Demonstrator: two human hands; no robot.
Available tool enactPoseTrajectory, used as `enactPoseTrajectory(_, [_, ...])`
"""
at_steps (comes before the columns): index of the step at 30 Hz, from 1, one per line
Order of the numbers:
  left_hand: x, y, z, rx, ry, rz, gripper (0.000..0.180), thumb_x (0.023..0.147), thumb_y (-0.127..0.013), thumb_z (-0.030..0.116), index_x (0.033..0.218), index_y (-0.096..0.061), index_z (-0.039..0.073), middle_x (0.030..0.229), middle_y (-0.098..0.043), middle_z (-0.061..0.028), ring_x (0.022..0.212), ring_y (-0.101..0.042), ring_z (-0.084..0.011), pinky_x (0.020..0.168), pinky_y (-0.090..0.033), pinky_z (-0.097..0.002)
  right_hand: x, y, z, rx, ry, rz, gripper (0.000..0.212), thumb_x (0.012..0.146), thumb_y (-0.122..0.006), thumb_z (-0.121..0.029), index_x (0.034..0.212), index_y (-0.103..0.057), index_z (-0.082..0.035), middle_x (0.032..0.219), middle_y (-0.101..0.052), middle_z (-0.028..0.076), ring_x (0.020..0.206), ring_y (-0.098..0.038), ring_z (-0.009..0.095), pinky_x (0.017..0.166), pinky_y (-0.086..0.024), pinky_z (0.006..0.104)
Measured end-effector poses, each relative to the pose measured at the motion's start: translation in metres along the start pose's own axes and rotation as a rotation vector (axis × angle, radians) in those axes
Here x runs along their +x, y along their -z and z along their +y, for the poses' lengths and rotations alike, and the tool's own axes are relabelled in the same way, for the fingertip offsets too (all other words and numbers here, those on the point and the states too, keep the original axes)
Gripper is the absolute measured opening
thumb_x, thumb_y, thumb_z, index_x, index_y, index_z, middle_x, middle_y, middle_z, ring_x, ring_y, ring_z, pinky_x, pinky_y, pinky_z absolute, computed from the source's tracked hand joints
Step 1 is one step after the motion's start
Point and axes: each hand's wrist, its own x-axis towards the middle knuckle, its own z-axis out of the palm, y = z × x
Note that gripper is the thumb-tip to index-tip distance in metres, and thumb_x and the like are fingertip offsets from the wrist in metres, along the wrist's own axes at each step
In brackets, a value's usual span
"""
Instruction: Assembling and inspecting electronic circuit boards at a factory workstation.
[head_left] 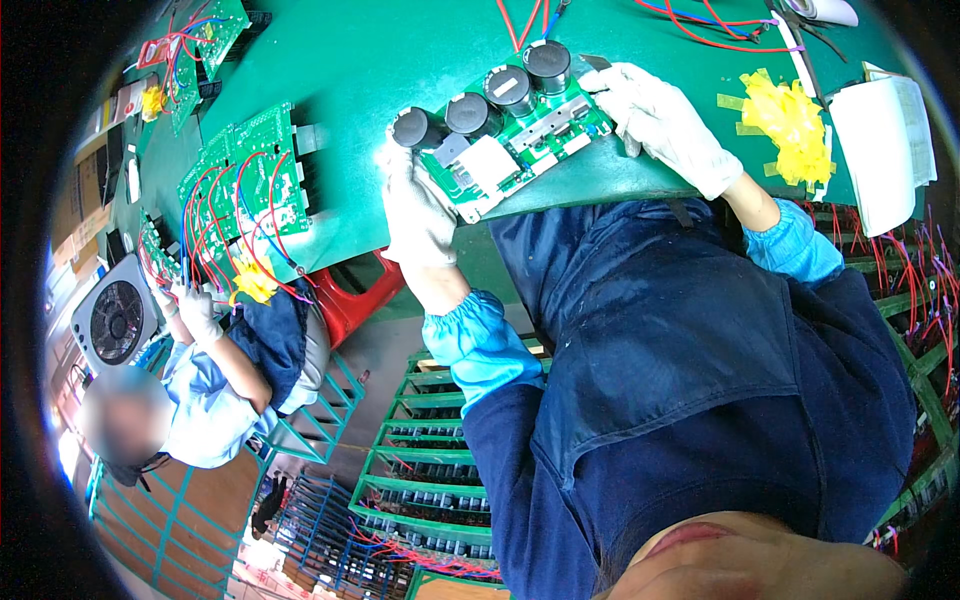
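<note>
Between my two white-gloved hands is a green circuit board (545,140) with several large black capacitors (510,88) along its far edge and a pale metal block on it. My left hand (415,210) is closed on the board's left end, beside the leftmost capacitor. At the other end, my right hand (655,115) grips the right edge, its fingers near a dark metal piece at the corner. The board is slightly tilted above the near edge of the green table (350,80). Fingertips behind the board are hidden.
More green boards (250,175) with red and blue wires lie to the left. Yellow tape pieces (785,130) and white papers (880,150) are at the right. A co-worker (220,370) works at far left near a fan (118,312). Green racks (430,460) stand below, beside a red stool (355,295).
</note>
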Motion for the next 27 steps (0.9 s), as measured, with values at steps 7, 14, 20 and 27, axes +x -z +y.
enactPoseTrajectory(7, [0.001,-0.001,-0.007,0.058,-0.072,0.006,0.048,0.100,-0.053,0.041,0.128,-0.050,0.002,0.119,-0.060,-0.0116,0.104,-0.063,-0.0199,0.087,-0.053,-0.0331,0.000,0.001,-0.003,-0.023,-0.018,-0.021,0.025,0.100,-0.050,-0.021,0.121,-0.057,-0.009,0.073,-0.055,0.005,0.051,-0.051,0.011,0.052,-0.043,0.0278])
enactPoseTrajectory(14, [-0.010,-0.027,0.030,-0.355,0.119,0.110,0.046,0.101,-0.050,0.039,0.127,-0.050,0.002,0.120,-0.059,-0.0097,0.107,-0.061,-0.0201,0.092,-0.050,-0.0349,0.000,0.000,0.006,0.042,-0.008,-0.020,0.025,0.099,-0.051,-0.020,0.120,-0.057,-0.008,0.074,-0.057,0.006,0.050,-0.050,0.011,0.050,-0.042,0.0269])
enactPoseTrajectory(20, [-0.009,-0.035,0.035,-0.342,0.208,0.200,0.050,0.103,-0.041,0.041,0.130,-0.049,-0.001,0.125,-0.057,-0.0117,0.110,-0.058,-0.0218,0.097,-0.046,-0.0349,0.001,0.000,-0.001,-0.038,-0.043,-0.007,0.026,0.099,-0.050,-0.023,0.118,-0.057,-0.006,0.073,-0.058,0.007,0.049,-0.052,0.012,0.050,-0.043,0.0277])
enactPoseTrajectory(27, [-0.033,-0.059,0.019,0.051,-0.146,0.436,0.065,0.105,-0.034,0.044,0.146,-0.034,-0.007,0.144,-0.042,-0.0153,0.132,-0.041,-0.0226,0.114,-0.028,-0.0369,-0.001,-0.002,-0.008,-0.056,0.016,0.015,0.024,0.098,-0.052,-0.022,0.116,-0.059,-0.008,0.073,-0.059,0.006,0.050,-0.053,0.012,0.050,-0.044,0.0283])
